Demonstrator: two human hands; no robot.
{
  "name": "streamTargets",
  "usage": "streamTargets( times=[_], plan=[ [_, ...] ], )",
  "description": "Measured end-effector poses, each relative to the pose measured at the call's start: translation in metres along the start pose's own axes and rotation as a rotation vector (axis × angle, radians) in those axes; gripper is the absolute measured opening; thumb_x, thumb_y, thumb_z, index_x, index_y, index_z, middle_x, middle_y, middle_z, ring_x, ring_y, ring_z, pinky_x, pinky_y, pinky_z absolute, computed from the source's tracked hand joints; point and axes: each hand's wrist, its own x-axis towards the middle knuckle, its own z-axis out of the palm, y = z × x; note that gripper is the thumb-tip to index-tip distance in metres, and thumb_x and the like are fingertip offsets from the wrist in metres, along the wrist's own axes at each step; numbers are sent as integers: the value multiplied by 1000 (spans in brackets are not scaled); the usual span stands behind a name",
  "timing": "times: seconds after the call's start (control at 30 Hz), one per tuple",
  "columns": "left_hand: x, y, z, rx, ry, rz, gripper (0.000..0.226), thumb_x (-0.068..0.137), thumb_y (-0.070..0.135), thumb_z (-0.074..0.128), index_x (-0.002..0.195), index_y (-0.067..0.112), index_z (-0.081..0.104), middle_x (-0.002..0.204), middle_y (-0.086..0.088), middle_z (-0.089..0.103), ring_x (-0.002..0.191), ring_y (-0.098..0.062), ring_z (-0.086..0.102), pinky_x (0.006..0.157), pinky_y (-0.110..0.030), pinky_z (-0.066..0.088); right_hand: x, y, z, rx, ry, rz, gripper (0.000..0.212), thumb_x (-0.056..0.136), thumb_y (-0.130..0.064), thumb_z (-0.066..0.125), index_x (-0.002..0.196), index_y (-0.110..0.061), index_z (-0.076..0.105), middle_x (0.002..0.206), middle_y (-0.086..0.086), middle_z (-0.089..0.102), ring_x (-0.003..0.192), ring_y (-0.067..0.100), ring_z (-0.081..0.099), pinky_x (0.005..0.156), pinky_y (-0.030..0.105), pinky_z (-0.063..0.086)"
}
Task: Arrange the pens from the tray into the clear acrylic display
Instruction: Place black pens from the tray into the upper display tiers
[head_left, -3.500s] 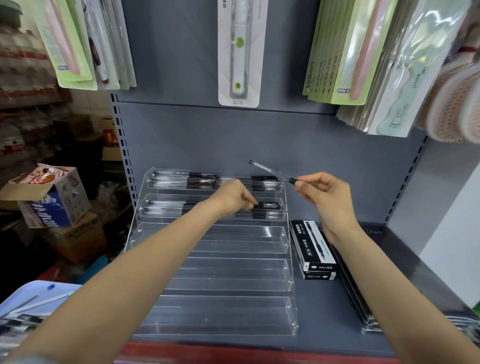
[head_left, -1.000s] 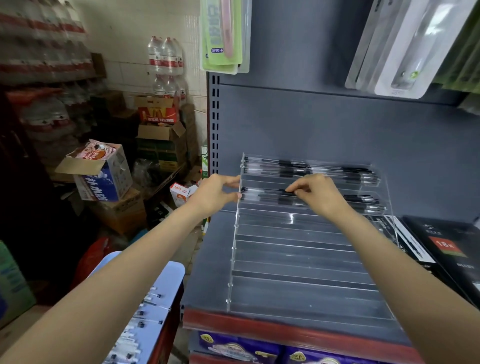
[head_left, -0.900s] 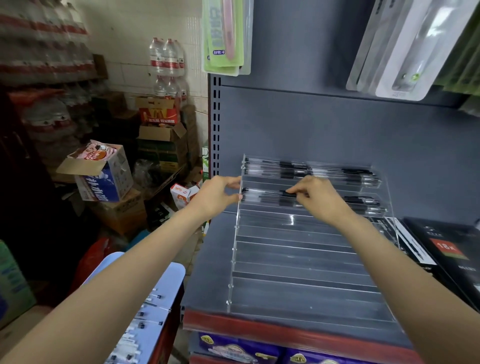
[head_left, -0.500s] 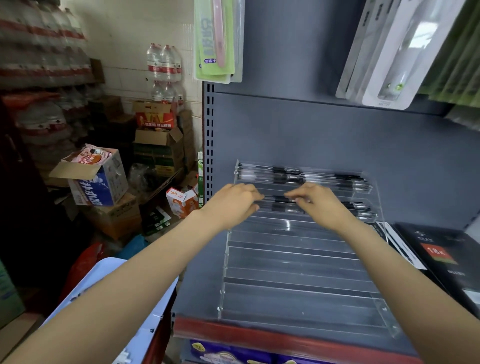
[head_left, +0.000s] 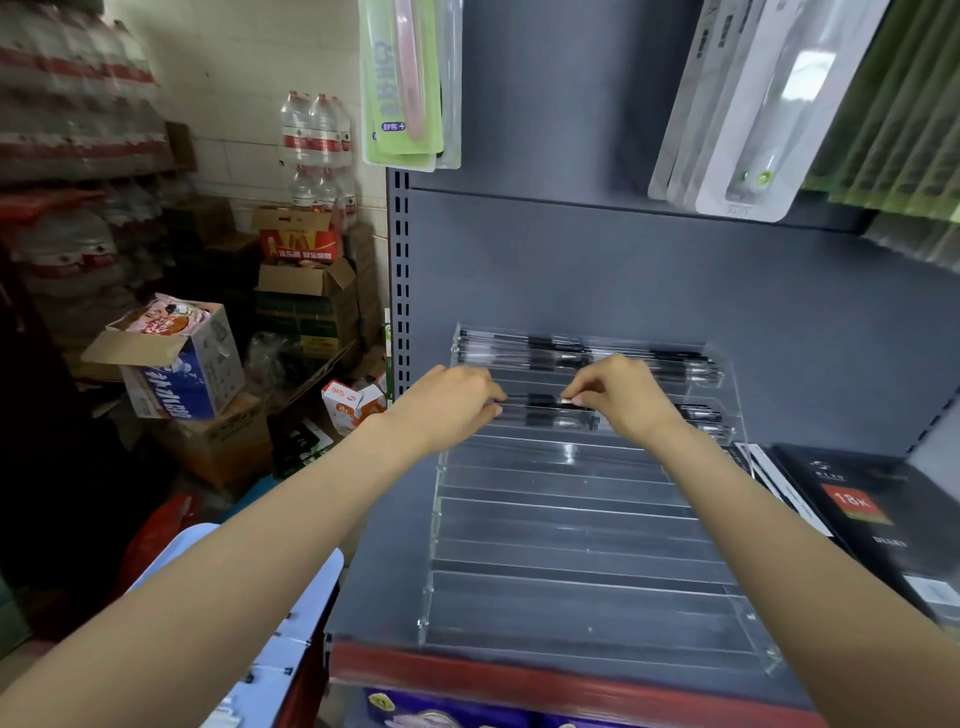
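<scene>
**Filling the second tier**

Pinching a pen (head_left: 540, 401) at centre frame, both hands are settling it into the display's (head_left: 571, 525) second tier: right hand (head_left: 621, 397) fingers nipping it, left hand (head_left: 449, 405) fingers curled over its end. Two upper tiers are holding pens; the lower tiers are sitting bare. The tray (head_left: 291, 597) is waiting at lower left, beside the grey shelf (head_left: 379, 561), with cardboard boxes (head_left: 176, 364) crowding the left.

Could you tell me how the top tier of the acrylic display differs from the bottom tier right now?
The top tier holds a row of black-gripped pens; the bottom tier shows only bare acrylic. The top tier sits high against the grey back panel, while the bottom tier lies at the shelf's red front edge. The top tier looks narrower in this view. Both are clear troughs of one stepped stand.
</scene>
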Motion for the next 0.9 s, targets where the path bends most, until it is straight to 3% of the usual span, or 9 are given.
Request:
streamTargets(
  times=[0.17, 0.4, 0.53, 0.63, 0.77, 0.9],
  plan=[
    [1, 1, -1, -15, -25, -14, 33, 99, 24, 41, 126, 16, 59, 126, -5, 57, 113, -23, 55, 96, -39, 43, 2, -2, -2, -21, -34, 16, 14, 87, -5, 63, 91, -12, 75, 99, 8, 71, 94, 21, 65, 89, 28, 48],
    [2, 2, -2, -13, -26, -29, 31, 99, 22, 40, 115, 14, 65, 116, -6, 60, 106, -26, 58, 91, -37, 45, 3, -4, -10, -72, -129, 11, 18, 88, -8, 62, 103, -12, 73, 109, 7, 69, 103, 19, 62, 83, 17, 39],
    [2, 4, -3, -11, -27, -31, 31, 99, 23, 39, 112, 13, 66, 115, -6, 60, 105, -25, 57, 87, -34, 42, 2, -5, -16, -44, -180, 3, 18, 87, -4, 63, 100, -12, 72, 102, 6, 69, 90, 12, 58, 78, 17, 39],
    [2, 3, -2, -9, -26, -38, 31, 99, 23, 39, 105, 11, 67, 109, -7, 61, 99, -26, 59, 83, -34, 43, 2, -2, -17, 18, -170, 12, 13, 86, 0, 61, 90, -12, 65, 96, 8, 70, 83, 12, 59, 66, 13, 41],
    [4, 2, -2, 9, -28, -28, 32, 99, 24, 39, 108, 13, 67, 111, -7, 61, 99, -26, 59, 84, -36, 45, 1, 2, -14, 2, -145, -20, 7, 86, -5, 64, 91, -8, 67, 91, 6, 66, 87, 17, 58, 76, 21, 39],
    [6, 3, -3, 46, -38, -24, 32, 99, 26, 39, 112, 14, 66, 114, -7, 59, 100, -26, 58, 83, -35, 43, 3, 3, -9, -24, -119, -29, 9, 89, -10, 61, 94, -9, 69, 91, 6, 67, 85, 18, 61, 78, 25, 44]
  ],
)
